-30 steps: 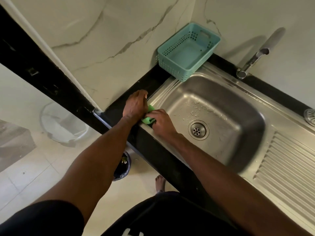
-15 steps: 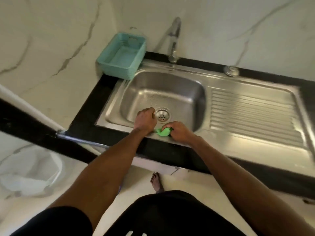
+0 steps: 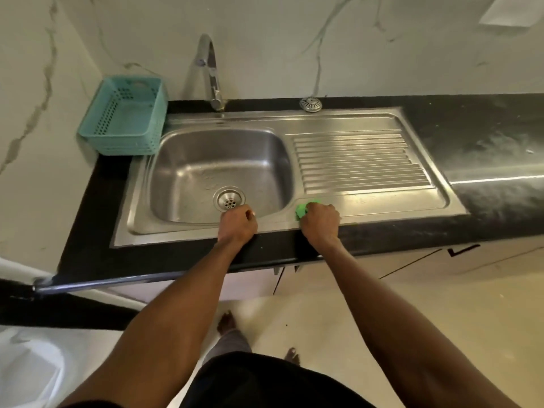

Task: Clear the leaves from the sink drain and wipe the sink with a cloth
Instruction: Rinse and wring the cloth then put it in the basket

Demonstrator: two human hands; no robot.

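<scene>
A stainless steel sink [image 3: 179, 172] with a ribbed drainboard [image 3: 359, 160] is set in a black counter. Its round drain [image 3: 229, 199] shows no leaves. My right hand [image 3: 321, 222] grips a bunched green cloth [image 3: 303, 209] and presses it on the sink's front rim, at the near left corner of the drainboard. My left hand [image 3: 238, 224] rests on the front rim just in front of the drain, fingers curled, nothing visible in it.
A teal plastic basket [image 3: 126, 122] stands at the sink's back left corner. A chrome tap [image 3: 210, 75] rises behind the basin, and a metal strainer cap [image 3: 311, 103] lies on the counter behind the drainboard. Black counter [image 3: 485, 160] runs right. A white bin [image 3: 26, 366] sits on the floor, lower left.
My right hand has slid the green cloth rightward along the front rim, from the left corner to the drainboard. My left hand followed along the rim. The view swung right.
</scene>
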